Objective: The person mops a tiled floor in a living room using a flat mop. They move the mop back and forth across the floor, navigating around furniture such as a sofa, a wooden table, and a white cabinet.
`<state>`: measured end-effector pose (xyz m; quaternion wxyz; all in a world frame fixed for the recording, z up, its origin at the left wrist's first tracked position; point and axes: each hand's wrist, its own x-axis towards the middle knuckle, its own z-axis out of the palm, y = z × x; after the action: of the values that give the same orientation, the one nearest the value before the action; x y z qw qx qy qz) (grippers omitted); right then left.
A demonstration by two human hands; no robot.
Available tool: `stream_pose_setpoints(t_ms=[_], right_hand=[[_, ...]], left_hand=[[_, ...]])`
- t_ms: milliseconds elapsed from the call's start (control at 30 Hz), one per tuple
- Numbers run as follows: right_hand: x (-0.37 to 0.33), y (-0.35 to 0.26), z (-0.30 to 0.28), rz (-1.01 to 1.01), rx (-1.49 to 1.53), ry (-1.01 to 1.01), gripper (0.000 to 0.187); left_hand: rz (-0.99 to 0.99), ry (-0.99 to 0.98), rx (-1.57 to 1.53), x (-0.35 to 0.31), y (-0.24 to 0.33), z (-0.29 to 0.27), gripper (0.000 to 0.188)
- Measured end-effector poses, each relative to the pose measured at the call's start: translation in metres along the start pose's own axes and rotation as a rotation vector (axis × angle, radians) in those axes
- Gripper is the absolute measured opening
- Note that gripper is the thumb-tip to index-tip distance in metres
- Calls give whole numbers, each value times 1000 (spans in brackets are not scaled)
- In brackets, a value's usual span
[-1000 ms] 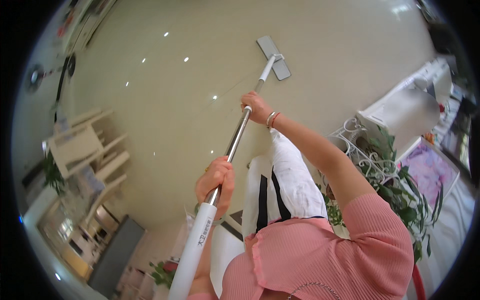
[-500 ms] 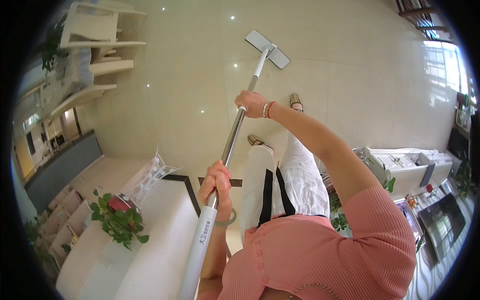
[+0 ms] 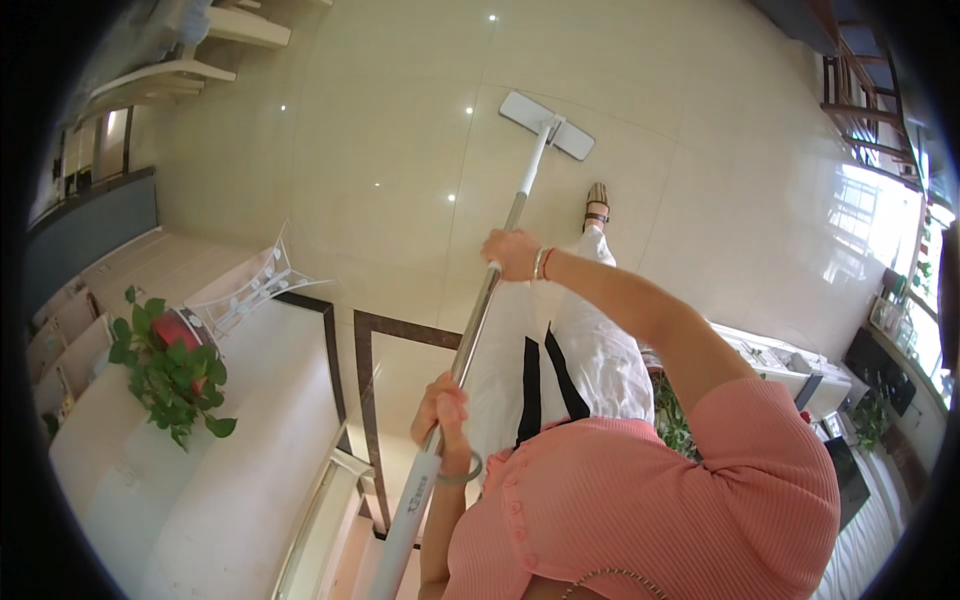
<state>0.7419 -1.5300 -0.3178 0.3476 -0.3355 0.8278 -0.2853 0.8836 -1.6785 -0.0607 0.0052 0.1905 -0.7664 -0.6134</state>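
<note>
Mop handle (image 3: pixel 478 318): my left hand (image 3: pixel 443 408) grips it near the white end, my right hand (image 3: pixel 512 253) higher, flat head (image 3: pixel 546 125) on tiled floor (image 3: pixel 380 120) beyond my sandal (image 3: pixel 597 205)

The single head-worn fisheye view looks steeply down from above the person's shoulders, close over the left hand (image 3: pixel 443 408) and right hand (image 3: pixel 512 252) gripping the mop (image 3: pixel 470 340), facing the tiled floor (image 3: pixel 380 130) beyond.

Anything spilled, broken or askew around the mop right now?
Nothing stands out. The flat mop head lies flush on the glossy tile floor, both hands grip the pole, and no spill or debris shows.
</note>
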Motion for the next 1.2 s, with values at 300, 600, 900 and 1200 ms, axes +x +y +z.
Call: stream_pose_setpoints(t_ms=[300, 600, 900, 1200], right_hand=[[7, -136, 92, -88, 71, -183, 13], [12, -172, 101, -266, 25, -436, 13], [27, -66, 36, -247, -55, -269, 10], [50, 131, -80, -54, -80, 83, 13]], left_hand=[[-209, 204, 133, -74, 23, -100, 37], [-201, 378, 9, -115, 8, -117, 37], [-174, 344, -127, -42, -16, -53, 39], [33, 21, -304, 118, -47, 76, 29]])
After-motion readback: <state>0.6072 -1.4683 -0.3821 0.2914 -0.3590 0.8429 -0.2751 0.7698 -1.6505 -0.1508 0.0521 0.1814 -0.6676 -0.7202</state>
